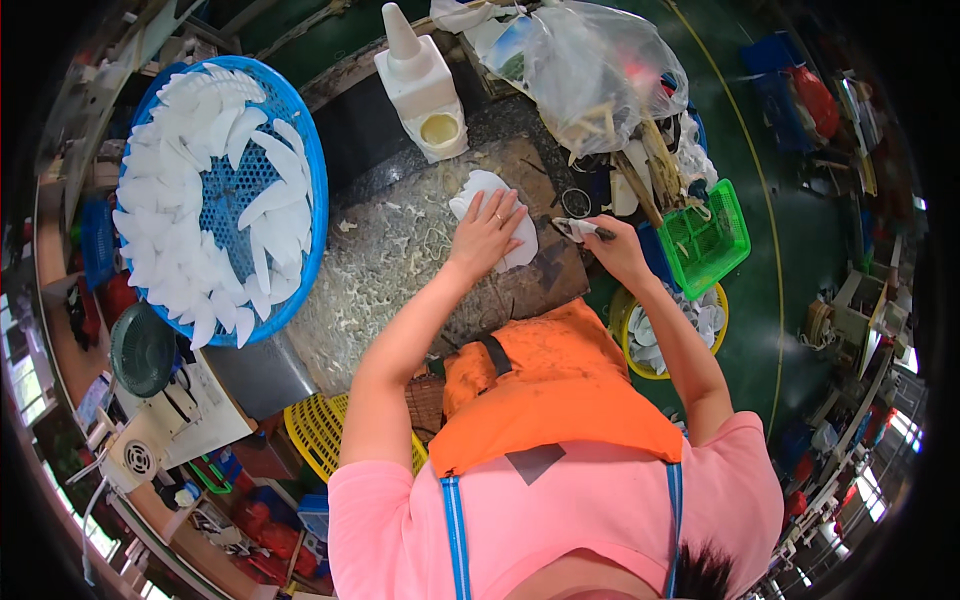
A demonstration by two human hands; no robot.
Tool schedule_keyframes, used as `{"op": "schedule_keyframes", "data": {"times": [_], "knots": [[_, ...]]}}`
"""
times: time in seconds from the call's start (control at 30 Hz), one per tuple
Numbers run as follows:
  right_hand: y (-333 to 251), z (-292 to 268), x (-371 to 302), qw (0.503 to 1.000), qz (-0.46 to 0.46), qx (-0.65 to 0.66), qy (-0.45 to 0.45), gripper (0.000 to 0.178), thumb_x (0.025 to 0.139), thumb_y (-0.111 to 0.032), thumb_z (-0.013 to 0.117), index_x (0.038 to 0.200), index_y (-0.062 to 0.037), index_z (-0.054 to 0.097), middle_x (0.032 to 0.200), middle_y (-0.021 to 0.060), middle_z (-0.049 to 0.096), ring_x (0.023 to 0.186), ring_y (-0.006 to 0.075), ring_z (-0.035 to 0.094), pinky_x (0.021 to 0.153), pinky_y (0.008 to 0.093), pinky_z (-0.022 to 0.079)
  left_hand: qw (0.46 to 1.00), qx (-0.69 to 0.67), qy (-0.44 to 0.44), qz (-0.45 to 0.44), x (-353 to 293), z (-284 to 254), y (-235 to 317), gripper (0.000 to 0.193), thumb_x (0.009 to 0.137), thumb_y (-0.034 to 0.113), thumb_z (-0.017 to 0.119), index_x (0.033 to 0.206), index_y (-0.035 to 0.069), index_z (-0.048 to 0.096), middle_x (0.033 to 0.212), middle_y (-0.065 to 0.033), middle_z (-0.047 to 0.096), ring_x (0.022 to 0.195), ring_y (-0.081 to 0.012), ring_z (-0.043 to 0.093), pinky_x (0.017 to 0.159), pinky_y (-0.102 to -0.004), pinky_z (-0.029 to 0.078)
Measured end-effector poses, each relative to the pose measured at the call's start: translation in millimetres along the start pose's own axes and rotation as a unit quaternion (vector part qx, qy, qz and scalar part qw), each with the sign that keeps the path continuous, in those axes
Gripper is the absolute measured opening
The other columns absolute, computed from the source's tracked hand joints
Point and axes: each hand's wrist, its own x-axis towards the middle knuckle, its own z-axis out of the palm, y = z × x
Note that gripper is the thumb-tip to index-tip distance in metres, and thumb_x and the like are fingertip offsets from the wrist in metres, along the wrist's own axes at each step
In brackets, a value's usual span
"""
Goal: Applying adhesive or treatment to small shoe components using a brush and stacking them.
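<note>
My left hand (pixel 486 232) lies flat with its fingers spread on a stack of thin white shaped pieces (pixel 521 250), pressing them to the worn work board (pixel 400 260). A ring shows on one finger. Just right of the pieces, my right hand (pixel 622 250) is closed round a small dark-handled tool (pixel 578 231). Its whitish front end points toward the left hand, apart from the pieces; I cannot make out its exact kind. Beyond my hands stands a white squeeze bottle (pixel 418 85) with a cone nozzle, and a small pot of yellowish paste (pixel 439 129) in front of it.
A big blue basket (pixel 318 190) at left holds many curved white pieces. Dried glue-like crumbs cover the board. At right are a clear plastic bag (pixel 610 70), a green basket (pixel 735 235) and a yellow tub (pixel 722 340) of white pieces. A yellow basket (pixel 310 430) sits lower left.
</note>
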Motion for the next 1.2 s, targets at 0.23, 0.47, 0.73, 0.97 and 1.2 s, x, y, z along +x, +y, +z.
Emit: {"op": "schedule_keyframes", "data": {"times": [0.23,0.47,0.73,0.97,1.2], "knots": [[-11.2,8.9,12.4,0.998,-0.031,0.027,-0.038,0.020,0.080,-0.002,0.062,0.099,0.0009,0.064,0.085,0.0097,0.063,0.076,0.0178,0.061,0.064,0.0275,0.049,0.992,-0.082,-0.078,-0.060,-8.2,3.5,3.4,0.044,0.069,0.035,0.071,0.101,0.007,0.059,0.098,-0.0113,0.054,0.104,-0.0293,0.049,0.103,-0.0455,0.032],[-10.0,40.3,27.1,0.995,-0.070,-0.060,-0.036,0.020,0.080,-0.011,0.065,0.097,-0.0024,0.067,0.086,0.0125,0.065,0.073,0.0255,0.063,0.063,0.0318,0.050,0.989,-0.139,0.053,-0.011,-28.6,-25.3,4.1,0.013,0.071,0.013,0.065,0.081,0.009,0.058,0.089,-0.0062,0.055,0.096,-0.0255,0.052,0.104,-0.0440,0.032],[-21.9,62.6,37.3,0.989,-0.104,-0.077,-0.079,0.021,0.078,-0.013,0.064,0.096,-0.0024,0.067,0.085,0.0152,0.064,0.071,0.0312,0.062,0.064,0.0360,0.050,0.996,-0.067,-0.047,0.034,-39.8,-59.7,-3.5,0.008,0.067,0.008,0.061,0.074,0.008,0.060,0.084,-0.0057,0.058,0.092,-0.0244,0.055,0.103,-0.0426,0.033],[-69.2,74.3,70.2,0.975,-0.037,-0.181,-0.123,0.028,0.074,-0.021,0.066,0.094,-0.0025,0.068,0.073,0.0201,0.064,0.072,0.0353,0.063,0.067,0.0398,0.050,0.994,-0.082,-0.074,0.013,-61.7,-21.2,-17.1,0.011,0.073,0.006,0.056,0.083,0.007,0.056,0.089,-0.0064,0.055,0.093,-0.0261,0.053,0.100,-0.0435,0.037],[-88.7,99.5,172.2,0.945,-0.265,-0.184,0.049,0.021,0.077,-0.013,0.063,0.098,-0.0098,0.067,0.090,0.0120,0.063,0.089,0.0315,0.060,0.076,0.0399,0.048,0.998,-0.037,0.038,-0.033,-85.6,-18.4,-3.1,0.016,0.078,0.009,0.054,0.094,0.005,0.054,0.118,-0.0134,0.052,0.118,-0.0337,0.045,0.103,-0.0429,0.036]]}}
